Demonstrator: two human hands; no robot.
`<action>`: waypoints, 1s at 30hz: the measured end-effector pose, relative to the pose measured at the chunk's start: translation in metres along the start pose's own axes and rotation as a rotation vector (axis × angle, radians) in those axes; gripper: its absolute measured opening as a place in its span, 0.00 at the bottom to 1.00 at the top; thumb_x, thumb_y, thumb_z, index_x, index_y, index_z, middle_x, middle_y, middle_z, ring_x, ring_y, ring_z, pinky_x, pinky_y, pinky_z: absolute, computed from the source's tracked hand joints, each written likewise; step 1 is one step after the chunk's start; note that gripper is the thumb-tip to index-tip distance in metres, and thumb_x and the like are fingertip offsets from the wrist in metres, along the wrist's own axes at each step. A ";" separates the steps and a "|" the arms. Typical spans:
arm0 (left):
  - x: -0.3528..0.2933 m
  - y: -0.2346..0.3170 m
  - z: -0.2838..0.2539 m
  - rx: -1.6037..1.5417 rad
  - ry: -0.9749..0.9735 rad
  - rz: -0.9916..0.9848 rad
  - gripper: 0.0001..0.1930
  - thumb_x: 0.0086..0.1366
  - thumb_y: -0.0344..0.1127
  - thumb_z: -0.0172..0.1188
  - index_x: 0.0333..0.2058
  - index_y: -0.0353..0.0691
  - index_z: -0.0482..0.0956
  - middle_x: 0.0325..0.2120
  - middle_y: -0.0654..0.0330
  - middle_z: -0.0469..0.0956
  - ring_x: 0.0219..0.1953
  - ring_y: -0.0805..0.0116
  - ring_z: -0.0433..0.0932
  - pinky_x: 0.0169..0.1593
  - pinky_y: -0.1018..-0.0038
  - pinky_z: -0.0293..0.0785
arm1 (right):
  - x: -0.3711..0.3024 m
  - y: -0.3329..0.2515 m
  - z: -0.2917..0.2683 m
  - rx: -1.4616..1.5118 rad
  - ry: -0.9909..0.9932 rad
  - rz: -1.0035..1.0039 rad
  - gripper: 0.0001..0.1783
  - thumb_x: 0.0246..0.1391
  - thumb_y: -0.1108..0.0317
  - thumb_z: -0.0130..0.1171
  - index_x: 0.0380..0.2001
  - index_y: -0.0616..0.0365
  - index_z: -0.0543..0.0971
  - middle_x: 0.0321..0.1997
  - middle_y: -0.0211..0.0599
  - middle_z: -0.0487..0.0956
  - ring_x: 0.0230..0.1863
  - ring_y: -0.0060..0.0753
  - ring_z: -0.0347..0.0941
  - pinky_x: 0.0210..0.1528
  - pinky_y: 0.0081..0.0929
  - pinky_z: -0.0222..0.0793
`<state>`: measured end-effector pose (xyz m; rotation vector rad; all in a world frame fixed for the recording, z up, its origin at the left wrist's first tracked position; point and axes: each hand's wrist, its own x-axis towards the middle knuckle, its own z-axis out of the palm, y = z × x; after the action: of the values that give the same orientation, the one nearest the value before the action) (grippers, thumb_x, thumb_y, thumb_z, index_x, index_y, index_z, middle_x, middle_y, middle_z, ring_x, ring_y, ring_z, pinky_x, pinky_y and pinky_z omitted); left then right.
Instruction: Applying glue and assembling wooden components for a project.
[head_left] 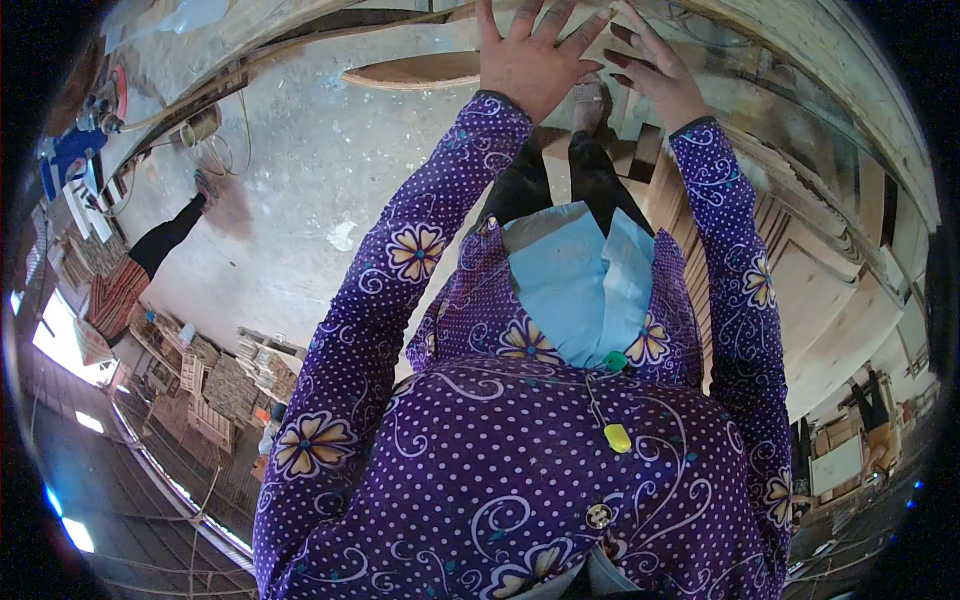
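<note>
Both my arms reach forward in purple flowered sleeves, with the hands close together at the upper edge. My left hand (535, 55) is open, its back showing and its fingers spread, some cut off by the picture's edge. Beside it my right hand (662, 80) is also open, fingers stretched toward the left hand, with dark-looking fingertips. I see nothing held in either. Whether the fingertips touch each other is not clear. Left of the left hand lies a curved wooden piece (415, 71). A light blue cloth (580, 285) hangs at my waist, under a yellow tag (618, 438) on a cord.
Long wooden edges (350, 25) run across the far side. Wooden panels (800, 310) are stacked at the right. Another person (130, 275) is at the left on the concrete floor (290, 180), near wood stacks (235, 375) and a blue machine (75, 150).
</note>
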<state>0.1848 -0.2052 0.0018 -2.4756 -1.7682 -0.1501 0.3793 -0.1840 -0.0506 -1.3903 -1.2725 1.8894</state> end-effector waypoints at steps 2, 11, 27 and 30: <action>0.007 0.003 -0.006 -0.127 -0.115 -0.034 0.33 0.56 0.60 0.55 0.61 0.63 0.63 0.59 0.63 0.65 0.63 0.60 0.60 0.63 0.37 0.42 | 0.019 0.015 0.003 0.435 -0.307 -0.297 0.37 0.56 0.74 0.49 0.68 0.40 0.53 0.68 0.41 0.58 0.62 0.39 0.63 0.57 0.31 0.66; 0.007 0.005 -0.009 -0.155 -0.124 -0.072 0.34 0.56 0.57 0.57 0.61 0.60 0.63 0.60 0.63 0.63 0.62 0.60 0.60 0.63 0.37 0.42 | -0.002 -0.035 0.018 0.582 -0.107 0.043 0.40 0.52 0.83 0.47 0.68 0.48 0.54 0.64 0.39 0.62 0.57 0.39 0.67 0.52 0.32 0.71; 0.009 0.006 -0.008 -0.131 -0.148 -0.060 0.28 0.60 0.53 0.54 0.59 0.57 0.66 0.59 0.60 0.64 0.62 0.58 0.60 0.63 0.37 0.41 | 0.001 -0.026 0.014 0.666 -0.115 0.044 0.42 0.49 0.84 0.47 0.68 0.48 0.53 0.62 0.38 0.63 0.56 0.38 0.68 0.51 0.33 0.72; 0.014 0.006 0.003 -0.173 -0.092 -0.083 0.27 0.64 0.52 0.50 0.61 0.57 0.62 0.59 0.59 0.64 0.62 0.56 0.59 0.63 0.37 0.39 | -0.003 -0.033 0.012 0.628 -0.064 0.113 0.42 0.49 0.83 0.48 0.68 0.48 0.53 0.63 0.38 0.62 0.58 0.38 0.66 0.53 0.33 0.71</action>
<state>0.1947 -0.1939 0.0002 -2.5654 -1.9754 -0.2067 0.3651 -0.1763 -0.0194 -1.0806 -0.5425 2.1630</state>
